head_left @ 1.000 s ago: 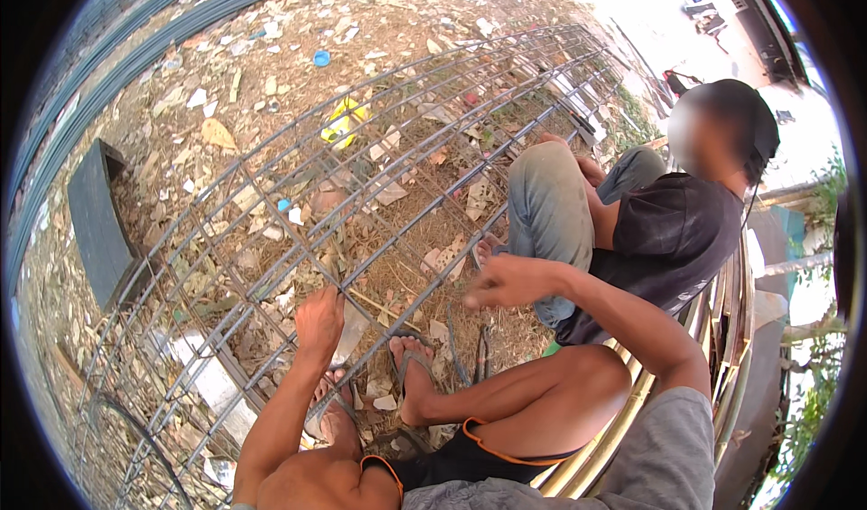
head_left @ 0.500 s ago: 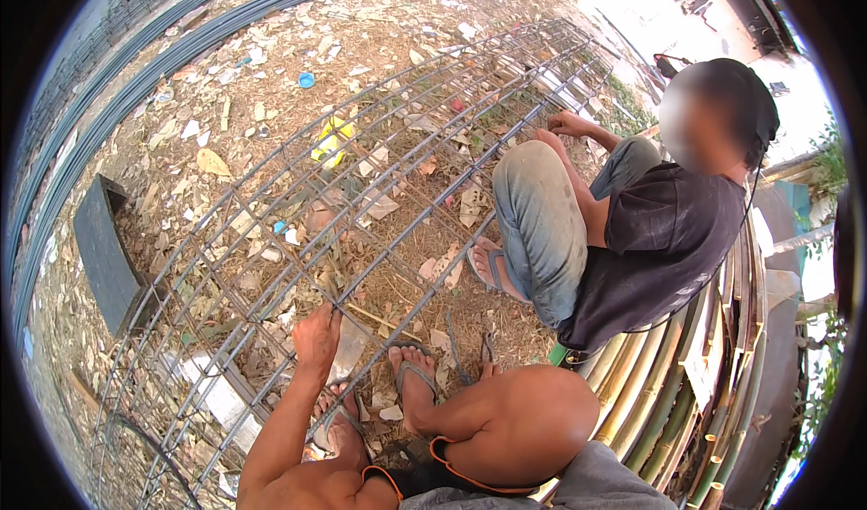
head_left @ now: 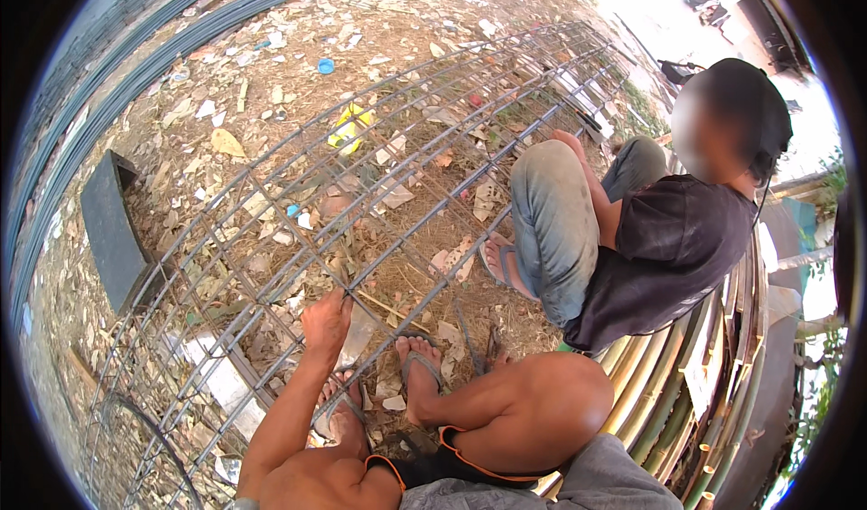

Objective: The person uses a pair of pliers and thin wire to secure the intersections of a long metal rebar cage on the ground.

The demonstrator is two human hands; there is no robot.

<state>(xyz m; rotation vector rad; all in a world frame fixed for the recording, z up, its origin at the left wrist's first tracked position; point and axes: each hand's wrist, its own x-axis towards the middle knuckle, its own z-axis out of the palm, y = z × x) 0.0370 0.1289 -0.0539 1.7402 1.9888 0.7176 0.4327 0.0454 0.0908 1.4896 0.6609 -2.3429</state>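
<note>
A long rebar cage (head_left: 422,205) of ribbed steel bars and cross-ties lies diagonally across the littered ground. My left hand (head_left: 325,322) is closed at a bar crossing on its near side, fingertips against the steel; any wire pinched there is too small to make out. Past my bent right knee shows a small blurred patch that may be my right hand (head_left: 496,355); its fingers cannot be made out. A thin dark rod or wire (head_left: 468,336) stands near it. My sandalled feet (head_left: 420,373) rest beside the cage.
A co-worker (head_left: 664,239) in a dark shirt and cap squats at the cage to my right. Split bamboo poles (head_left: 664,411) lie under us. A dark curved panel (head_left: 116,230) sits at left, beyond it bundled rebar (head_left: 181,61). Yellow plastic (head_left: 350,129) and scraps litter the ground.
The view has shifted slightly, moving the scene to the right. My left hand stays at the same crossing. The co-worker's far hand, seen over the cage before, is now out of sight.
</note>
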